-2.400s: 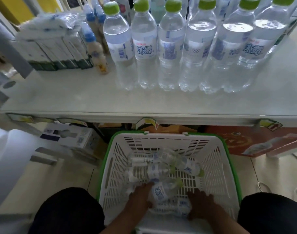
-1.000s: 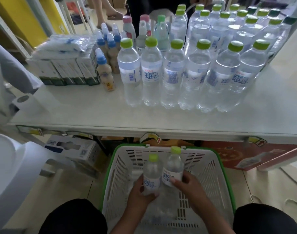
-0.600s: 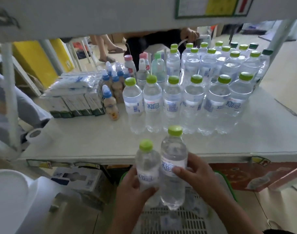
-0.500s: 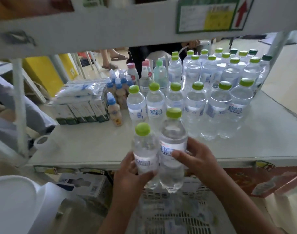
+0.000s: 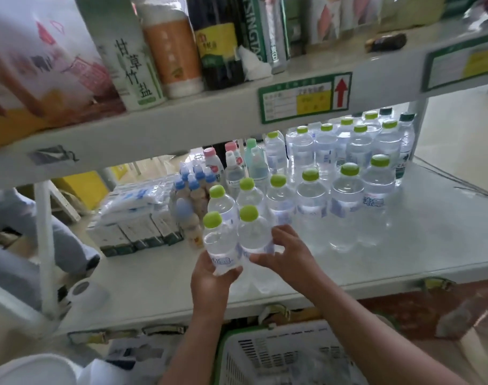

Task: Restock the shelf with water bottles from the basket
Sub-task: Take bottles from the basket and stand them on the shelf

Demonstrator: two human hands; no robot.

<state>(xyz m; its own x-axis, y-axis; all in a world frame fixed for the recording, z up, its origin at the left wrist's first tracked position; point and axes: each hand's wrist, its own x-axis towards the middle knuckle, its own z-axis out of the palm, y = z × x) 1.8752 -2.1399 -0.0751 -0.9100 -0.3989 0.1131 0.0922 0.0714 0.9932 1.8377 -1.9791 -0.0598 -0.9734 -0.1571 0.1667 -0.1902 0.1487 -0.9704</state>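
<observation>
We note both hands (image 5: 209,276) (image 5: 287,254) each gripping one water bottle (image 5: 219,245) (image 5: 255,234) above the shelf (image 5: 404,245), just before its front row (image 5: 312,201); basket (image 5: 279,354) contents unclear.

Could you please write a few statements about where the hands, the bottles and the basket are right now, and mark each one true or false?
1. Each hand holds one green-capped water bottle: the left hand grips the left bottle, the right hand the right bottle. True.
2. The two held bottles are lying on their sides. False: both are upright, caps up.
3. The held bottles are over the lower shelf, in front of the row of standing bottles. True.
4. The basket sits on the upper shelf. False: it is low down, below the lower shelf's front edge.
5. The standing bottles have red caps. False: the caps are green.
</observation>
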